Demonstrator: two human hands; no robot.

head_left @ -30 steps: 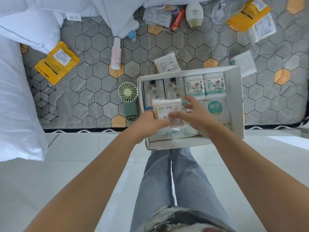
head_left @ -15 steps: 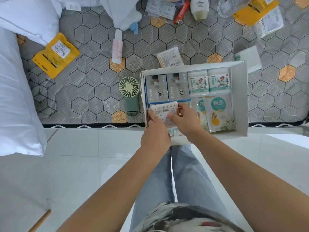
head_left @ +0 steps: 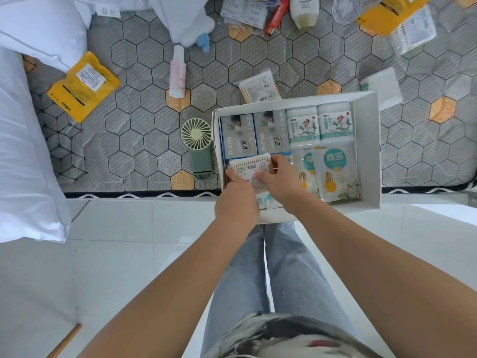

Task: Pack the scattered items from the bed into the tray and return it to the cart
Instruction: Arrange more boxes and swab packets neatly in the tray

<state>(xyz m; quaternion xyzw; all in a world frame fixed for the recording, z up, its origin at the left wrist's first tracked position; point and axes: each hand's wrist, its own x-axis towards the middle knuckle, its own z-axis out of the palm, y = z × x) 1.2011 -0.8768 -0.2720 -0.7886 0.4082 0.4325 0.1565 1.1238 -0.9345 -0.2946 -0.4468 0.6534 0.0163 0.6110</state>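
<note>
- I am holding a flat pack of cotton swabs [head_left: 249, 169] in the lower left corner of the white tray [head_left: 366, 151], which is sitting on the bed edge right of the frame's centre.
- The pack's long axis is running left to right across the frame, its label is facing up, and a row of white swab tips is lining its far edge.
- My left hand [head_left: 236, 200] is gripping the pack's left end, with the fingers curled under it.
- My right hand [head_left: 280, 182] is gripping the right end, thumb pressing on the label and fingers hooking over the far corner.
- Both forearms are reaching up from the bottom of the frame and converging on the pack.
- Inside the tray I am seeing two grey boxes [head_left: 238, 136] side by side, two round swab tubs [head_left: 302, 126] to their right, and two overlapping swab pouches [head_left: 336, 171] below the tubs.
- Outside the tray, one green fan [head_left: 198, 148] is lying just beside its left wall, one more swab pack [head_left: 259, 87] is lying just above it, and one pink bottle [head_left: 177, 72] and one yellow pouch [head_left: 84, 85] are lying further left.
</note>
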